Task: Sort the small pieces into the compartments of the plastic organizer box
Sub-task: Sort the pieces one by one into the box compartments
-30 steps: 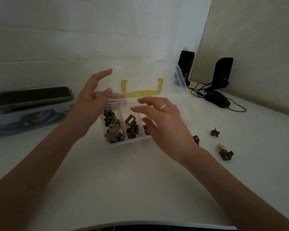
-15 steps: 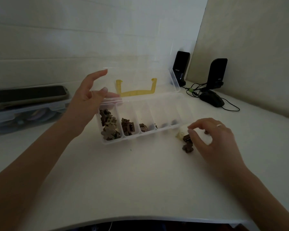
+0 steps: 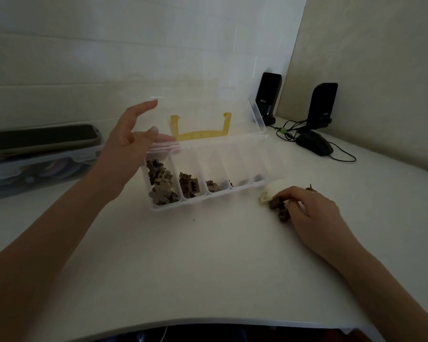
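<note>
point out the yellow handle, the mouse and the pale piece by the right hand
yellow handle (image 3: 200, 135), head view, middle of its crossbar
mouse (image 3: 314, 143), head view, top of its body
pale piece (image 3: 263, 199), head view, its centre, on the table

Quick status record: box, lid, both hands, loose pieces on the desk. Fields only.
organizer box: on the white desk, lid open and upright
fullest compartment: leftmost
left hand: fingers at the lid's left edge
right hand: on the desk right of the box, fingers curled on loose pieces
cream piece: beside the dark pieces
</note>
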Tool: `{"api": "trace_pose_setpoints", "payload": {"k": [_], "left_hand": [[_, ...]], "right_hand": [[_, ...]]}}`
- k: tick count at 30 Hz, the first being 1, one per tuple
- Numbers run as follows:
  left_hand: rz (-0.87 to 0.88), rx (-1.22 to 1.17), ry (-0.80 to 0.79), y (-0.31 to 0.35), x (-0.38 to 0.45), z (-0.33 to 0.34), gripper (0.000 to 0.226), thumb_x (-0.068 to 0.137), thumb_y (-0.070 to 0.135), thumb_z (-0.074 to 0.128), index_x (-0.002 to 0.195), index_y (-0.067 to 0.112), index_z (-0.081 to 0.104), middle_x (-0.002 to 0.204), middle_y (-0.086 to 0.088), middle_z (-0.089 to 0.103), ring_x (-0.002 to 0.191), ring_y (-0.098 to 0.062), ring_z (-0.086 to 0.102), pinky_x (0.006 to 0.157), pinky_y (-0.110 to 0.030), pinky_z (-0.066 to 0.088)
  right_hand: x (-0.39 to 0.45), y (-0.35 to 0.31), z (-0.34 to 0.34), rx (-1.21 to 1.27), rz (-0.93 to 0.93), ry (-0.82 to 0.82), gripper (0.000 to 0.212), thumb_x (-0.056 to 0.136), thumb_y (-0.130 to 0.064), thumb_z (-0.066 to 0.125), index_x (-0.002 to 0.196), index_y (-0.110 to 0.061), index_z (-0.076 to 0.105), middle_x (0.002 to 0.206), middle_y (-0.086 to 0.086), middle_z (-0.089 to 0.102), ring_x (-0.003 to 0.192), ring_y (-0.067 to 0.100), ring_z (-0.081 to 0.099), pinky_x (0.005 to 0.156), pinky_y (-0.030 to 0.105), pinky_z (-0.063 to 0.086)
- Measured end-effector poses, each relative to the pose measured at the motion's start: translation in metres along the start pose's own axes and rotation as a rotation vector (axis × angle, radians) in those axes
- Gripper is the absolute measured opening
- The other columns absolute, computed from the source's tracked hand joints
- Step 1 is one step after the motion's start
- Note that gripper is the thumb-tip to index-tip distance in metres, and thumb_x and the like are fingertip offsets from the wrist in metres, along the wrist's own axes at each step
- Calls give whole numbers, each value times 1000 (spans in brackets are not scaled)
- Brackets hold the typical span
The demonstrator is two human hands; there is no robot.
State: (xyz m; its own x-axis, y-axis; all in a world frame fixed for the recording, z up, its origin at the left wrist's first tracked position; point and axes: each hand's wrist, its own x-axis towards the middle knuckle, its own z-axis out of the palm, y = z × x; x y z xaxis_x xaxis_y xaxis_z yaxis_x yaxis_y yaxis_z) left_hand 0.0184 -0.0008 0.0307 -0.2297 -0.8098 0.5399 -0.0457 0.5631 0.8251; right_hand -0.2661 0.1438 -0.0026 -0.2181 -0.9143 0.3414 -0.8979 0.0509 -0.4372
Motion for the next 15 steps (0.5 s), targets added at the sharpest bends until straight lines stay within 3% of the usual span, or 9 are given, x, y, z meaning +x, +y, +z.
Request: {"api": "trace_pose_setpoints", "payload": {"k": [3,6,10,12,15], "left_hand": [[-1,-12,-3,1,0,0,42,100,15,47,122,51,49,87,10,76,87,-9,72,69,-17,53],[-6,-2,-5,1,0,0,42,101,15,46,122,50,48,87,9,76,88,-10,71,72,-20,55],[-23,5,3,1,1,1,41,101,16,47,122,51,48,86,9,76,88,-11,71,74,-21,55],[-26,12,6,0,1,1,41,101,16,47,122,51,48,86,10,76,88,-9,71,71,-19,54],[-24,14,6,-1,2,1,41,100,17,47,121,52,48,85,10,76,91,-11,71,72,-21,54]], "right_hand": [[-1,2,1,43,-7,26,34,89,-8,44,96,-33,65,77,-29,56,80,6,53,83,30,41],[3,3,0,177,9,56,36,92,-3,44,98,-31,66,91,-20,65,87,7,61,77,19,44],[13,0,-5,175,-55,-113,35,95,-7,45,109,-31,67,90,-19,64,73,-11,57,62,2,38],[17,-4,-6,138,-97,-218,29,96,-18,47,113,-33,65,89,-20,65,64,-14,53,61,1,36],[20,-7,-4,95,-118,-267,25,94,-30,48,111,-40,63,102,-20,65,81,-5,56,74,11,40]]}}
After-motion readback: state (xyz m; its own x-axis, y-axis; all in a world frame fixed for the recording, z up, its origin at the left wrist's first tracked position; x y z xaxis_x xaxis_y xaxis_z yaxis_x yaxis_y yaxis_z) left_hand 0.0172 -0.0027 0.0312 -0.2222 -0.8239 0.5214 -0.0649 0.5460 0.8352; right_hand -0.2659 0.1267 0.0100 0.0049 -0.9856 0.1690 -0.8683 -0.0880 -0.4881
